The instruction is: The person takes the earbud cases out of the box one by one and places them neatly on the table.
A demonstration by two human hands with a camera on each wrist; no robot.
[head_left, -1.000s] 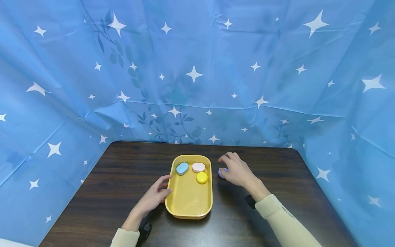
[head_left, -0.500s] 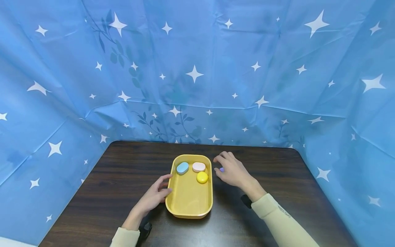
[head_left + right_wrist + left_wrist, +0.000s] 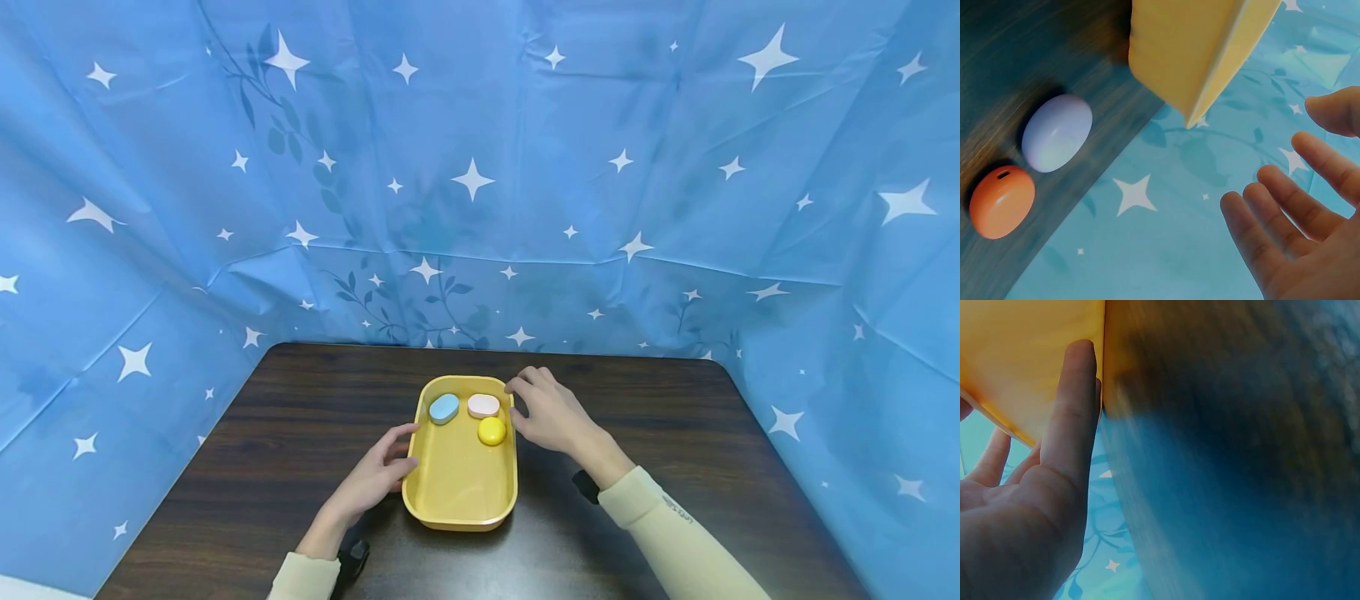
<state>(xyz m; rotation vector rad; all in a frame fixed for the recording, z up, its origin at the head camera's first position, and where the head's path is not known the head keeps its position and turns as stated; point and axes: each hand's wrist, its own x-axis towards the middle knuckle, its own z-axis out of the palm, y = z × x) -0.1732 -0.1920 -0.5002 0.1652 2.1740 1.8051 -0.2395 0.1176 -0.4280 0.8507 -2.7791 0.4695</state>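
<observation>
A yellow, smooth-walled, plastic-looking tray with rounded corners [image 3: 456, 493] stands on a dark brown wood-grain table [image 3: 292, 433]. 3 small, glossy pieces lie in its far half: a light-blue oval block [image 3: 444, 409] on the left, a pale-pink oval block [image 3: 483, 406] to its right, and a bright-yellow round disc [image 3: 491, 432] just nearer the person than the pink block.

The left hand [image 3: 367, 479] rests against the tray's left side, its thumb and index finger spread along the rim; in the left wrist view the thumb lies straight against the yellow wall.

The right hand [image 3: 551, 417] is beside the tray's far right corner, thumb and fingers loosely apart and holding nothing; whether a fingertip touches the rim, I cannot tell.

The right wrist view shows 2 more pieces on the table outside the tray: a pale-lilac, smooth, egg-shaped piece [image 3: 1057, 133] and, just beside it, an orange, smooth, egg-shaped piece [image 3: 1002, 202] with 1 small dark slot.

Both arms wear cream fabric sleeves [image 3: 686, 537]. A blue fabric backdrop with white 4-pointed stars [image 3: 667, 125] hangs behind the table.
</observation>
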